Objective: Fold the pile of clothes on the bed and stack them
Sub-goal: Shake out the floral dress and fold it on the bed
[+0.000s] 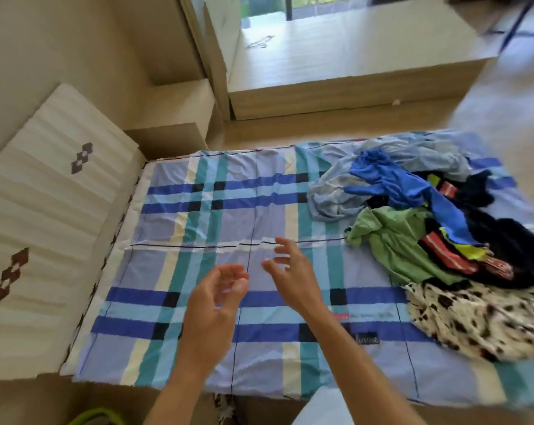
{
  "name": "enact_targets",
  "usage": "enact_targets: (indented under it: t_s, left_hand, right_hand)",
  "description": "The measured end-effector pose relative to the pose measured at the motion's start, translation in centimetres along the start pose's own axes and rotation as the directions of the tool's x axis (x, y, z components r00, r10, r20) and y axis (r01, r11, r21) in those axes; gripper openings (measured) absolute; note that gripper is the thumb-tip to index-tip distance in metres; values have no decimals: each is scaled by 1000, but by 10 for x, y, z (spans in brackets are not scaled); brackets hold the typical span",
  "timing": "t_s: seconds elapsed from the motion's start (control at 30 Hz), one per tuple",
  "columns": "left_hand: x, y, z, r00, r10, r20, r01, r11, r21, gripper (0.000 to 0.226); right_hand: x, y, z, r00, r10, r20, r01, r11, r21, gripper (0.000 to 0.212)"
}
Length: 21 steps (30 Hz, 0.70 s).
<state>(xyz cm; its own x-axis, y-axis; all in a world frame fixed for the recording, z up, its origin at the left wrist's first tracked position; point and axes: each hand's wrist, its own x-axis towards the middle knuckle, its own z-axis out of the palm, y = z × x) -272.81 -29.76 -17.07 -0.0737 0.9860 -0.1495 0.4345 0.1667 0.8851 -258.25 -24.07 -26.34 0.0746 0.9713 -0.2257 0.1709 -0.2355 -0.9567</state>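
1. Hands: left hand and right hand hover over bare plaid bedsheet, fingers apart, holding nothing.
2. Clothes pile lies unfolded at right, well apart from both hands.
3. Risk: garments look tangled; lifting the green shirt may drag neighbours along.

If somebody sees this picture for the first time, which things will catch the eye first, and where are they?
First, the jumbled pile of clothes on the right side of the bed, with a bright blue garment on top and a black-spotted white one nearest. Then the left hand and right hand, both empty, over the bare plaid sheet.
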Motion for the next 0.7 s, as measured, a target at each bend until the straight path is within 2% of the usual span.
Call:
enact_targets:
  t_s: [0.07,0.13,0.3,0.43,0.57,0.7]
  left_hand:
    - [22,-13,-9,991,25,134,-27,999,18,12]
    - [39,-16,-21,979,69,193,-73,997,11,12]
    - [66,-25,-32,972,101,214,-89,994,-65,23]
    - [69,-75,-16,963,35,268,-28,999,-30,29]
    - [61,-138,10,949,-83,305,82,997,14,27]
    - [61,-183,37,941,-94,324,94,995,15,24]
  right_hand:
    - [-1,7,4,993,59,-100,-60,998,-9,51]
    - [-8,4,6,981,94,-167,-98,995,-18,52]
    - [-12,9,-6,961,118,-249,-149,983,-110,52]
    - [-12,45,-17,946,138,-293,-189,969,-156,53]
    - [-12,101,-6,936,217,-278,-273,944,-183,53]
    - [-4,153,14,946,236,-224,-285,933,-220,56]
